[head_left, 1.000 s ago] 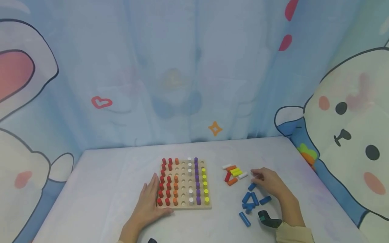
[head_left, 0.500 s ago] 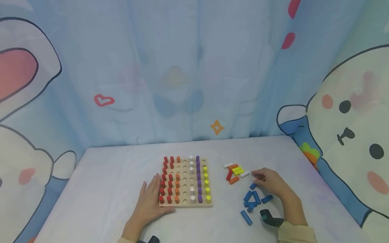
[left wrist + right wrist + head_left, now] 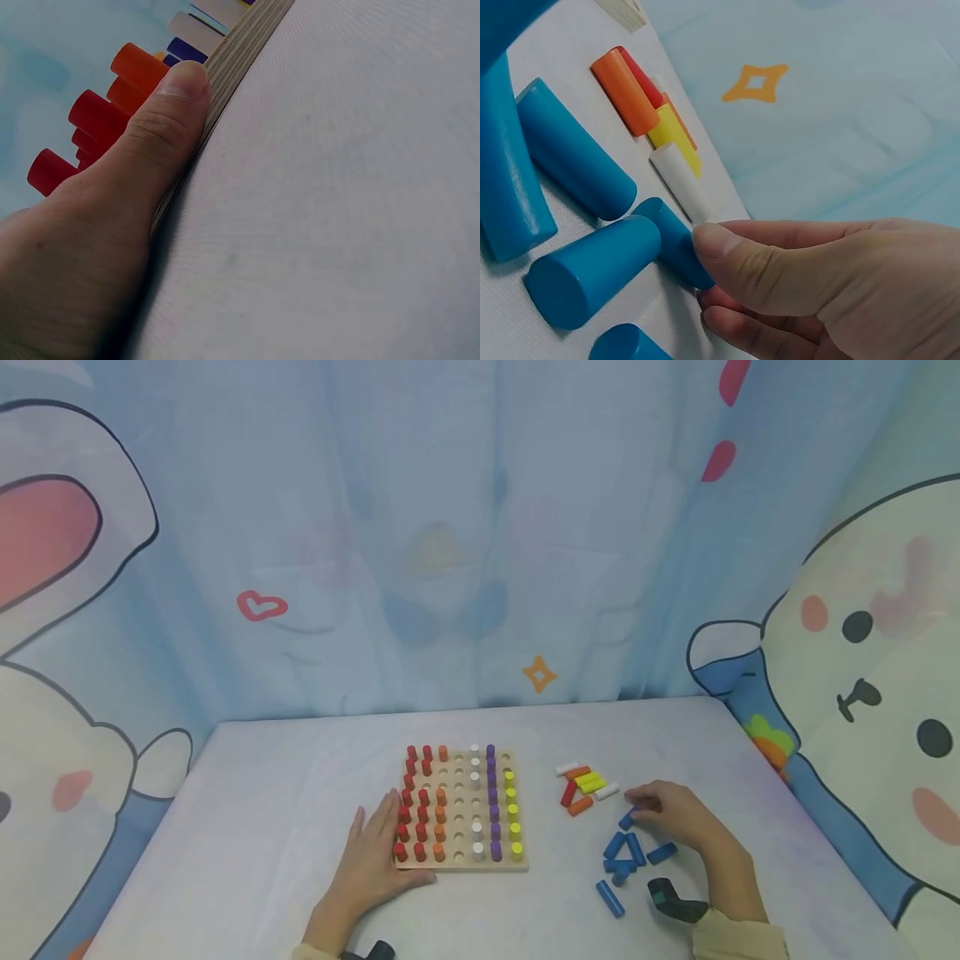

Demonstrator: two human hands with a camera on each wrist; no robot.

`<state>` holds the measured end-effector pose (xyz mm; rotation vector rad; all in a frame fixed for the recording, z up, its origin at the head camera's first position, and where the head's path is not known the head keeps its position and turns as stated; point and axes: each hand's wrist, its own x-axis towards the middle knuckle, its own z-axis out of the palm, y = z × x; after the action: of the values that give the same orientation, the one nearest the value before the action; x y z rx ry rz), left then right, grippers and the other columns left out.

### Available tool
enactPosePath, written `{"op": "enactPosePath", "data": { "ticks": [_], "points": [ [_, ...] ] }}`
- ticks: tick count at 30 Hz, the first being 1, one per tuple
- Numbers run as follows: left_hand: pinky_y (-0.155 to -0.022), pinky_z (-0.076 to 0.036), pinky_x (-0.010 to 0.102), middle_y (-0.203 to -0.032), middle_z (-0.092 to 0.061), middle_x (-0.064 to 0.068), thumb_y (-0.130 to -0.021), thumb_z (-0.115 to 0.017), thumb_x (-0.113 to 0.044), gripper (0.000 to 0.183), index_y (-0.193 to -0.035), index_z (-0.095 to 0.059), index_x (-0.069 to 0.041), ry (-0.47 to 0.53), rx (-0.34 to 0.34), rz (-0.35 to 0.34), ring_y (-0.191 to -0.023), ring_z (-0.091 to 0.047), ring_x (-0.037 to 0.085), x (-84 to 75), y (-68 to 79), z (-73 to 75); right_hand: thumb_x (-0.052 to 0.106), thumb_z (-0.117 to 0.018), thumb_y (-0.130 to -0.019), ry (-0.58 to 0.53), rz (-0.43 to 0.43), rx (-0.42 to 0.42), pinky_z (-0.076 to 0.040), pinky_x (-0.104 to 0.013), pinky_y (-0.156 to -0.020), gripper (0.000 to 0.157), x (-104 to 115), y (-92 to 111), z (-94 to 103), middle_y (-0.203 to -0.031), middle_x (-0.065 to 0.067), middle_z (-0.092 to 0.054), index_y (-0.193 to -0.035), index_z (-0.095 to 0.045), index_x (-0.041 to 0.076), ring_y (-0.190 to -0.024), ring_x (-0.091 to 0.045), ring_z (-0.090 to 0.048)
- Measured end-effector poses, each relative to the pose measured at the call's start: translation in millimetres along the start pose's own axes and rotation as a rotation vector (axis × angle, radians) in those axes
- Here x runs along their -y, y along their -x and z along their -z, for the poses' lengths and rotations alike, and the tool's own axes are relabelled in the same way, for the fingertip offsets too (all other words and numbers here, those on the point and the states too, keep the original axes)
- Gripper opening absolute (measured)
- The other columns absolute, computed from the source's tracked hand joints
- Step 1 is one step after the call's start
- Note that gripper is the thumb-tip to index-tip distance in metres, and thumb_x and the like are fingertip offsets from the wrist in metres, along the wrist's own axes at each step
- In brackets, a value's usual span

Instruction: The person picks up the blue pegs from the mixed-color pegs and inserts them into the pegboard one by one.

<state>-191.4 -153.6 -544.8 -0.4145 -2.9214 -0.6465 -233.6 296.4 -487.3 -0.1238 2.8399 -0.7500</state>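
A wooden pegboard [image 3: 459, 868] stands on the table, with rows of red, orange, white, purple and yellow pegs upright in its holes. My left hand [image 3: 369, 860] rests against it, fingers straight along the left side and thumb [image 3: 169, 112] along the front edge. At the right, my right hand [image 3: 675, 814] pinches the end of a blue peg [image 3: 676, 244] lying on the cloth, between thumb and fingers. Several other blue pegs [image 3: 610, 899] lie loose nearer the front. Part of the pinched peg is hidden behind the thumb.
Beyond the blue pegs lies a small pile of loose pegs: white [image 3: 607, 792], yellow [image 3: 589, 782], orange [image 3: 581, 807] and red [image 3: 568, 792]. A white cloth covers the table [image 3: 285, 802]. A printed curtain [image 3: 420, 635] hangs behind its far edge.
My right hand has shifted slightly toward the front, from near the white peg down onto the blue peg. My left hand keeps its place on the board. The head view has shifted slightly.
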Motion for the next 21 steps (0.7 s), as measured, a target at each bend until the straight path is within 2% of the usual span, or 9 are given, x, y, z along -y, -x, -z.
{"op": "enactPosePath", "data": {
  "ticks": [11,21],
  "points": [
    [-0.119,-0.008,0.054,-0.157,-0.026,0.008,-0.06,-0.056,-0.087,0.127,-0.151,-0.021,-0.006,-0.009,-0.011,0.0,-0.145,-0.025,0.023,0.0,0.6,0.6,0.013,-0.072,-0.082,0.001,-0.038,0.054,-0.053,-0.043,-0.083,0.034,-0.9,-2.0,2.2,-0.101,-0.004,-0.066,-0.115,-0.067,0.005,-0.089,-0.017,-0.057],
    [-0.119,-0.007,0.052,-0.156,-0.027,0.008,-0.059,-0.054,-0.088,0.126,-0.15,-0.024,-0.005,-0.016,-0.015,-0.011,-0.144,-0.027,0.023,-0.7,0.4,1.3,0.007,-0.07,-0.082,0.011,-0.018,0.062,-0.053,-0.043,-0.081,0.026,-5.3,-3.1,2.8,-0.099,-0.002,-0.065,-0.108,-0.069,0.009,-0.089,-0.017,-0.058]
  ]
}}
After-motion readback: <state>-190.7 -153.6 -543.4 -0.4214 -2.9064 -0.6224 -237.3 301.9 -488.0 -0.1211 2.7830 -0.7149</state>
